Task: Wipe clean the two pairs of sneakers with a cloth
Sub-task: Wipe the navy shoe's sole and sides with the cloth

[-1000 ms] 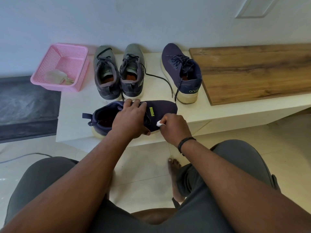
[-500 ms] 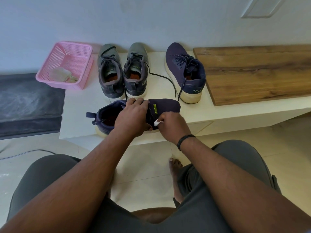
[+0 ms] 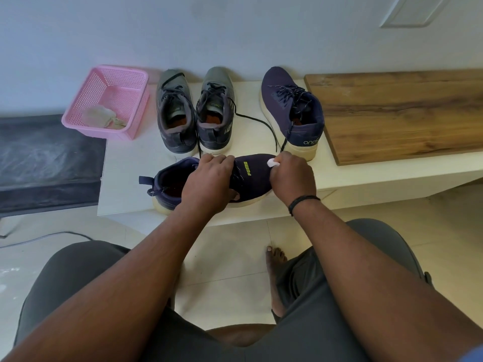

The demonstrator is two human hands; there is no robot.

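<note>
Since the earlier frames my right hand has slid the white cloth from the shoe's side up toward its toe; my left hand stays put. Left to right: pink mesh basket holding a crumpled rag; left hand curled over the navy knit shoe, gripping it; right fist pinching the cloth against the toe. Behind stand the grey pair and the second navy shoe.

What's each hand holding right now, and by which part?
The left hand grips the navy sneaker over its laced middle. The right hand pinches a small white cloth against the toe; most of it is hidden.
</note>
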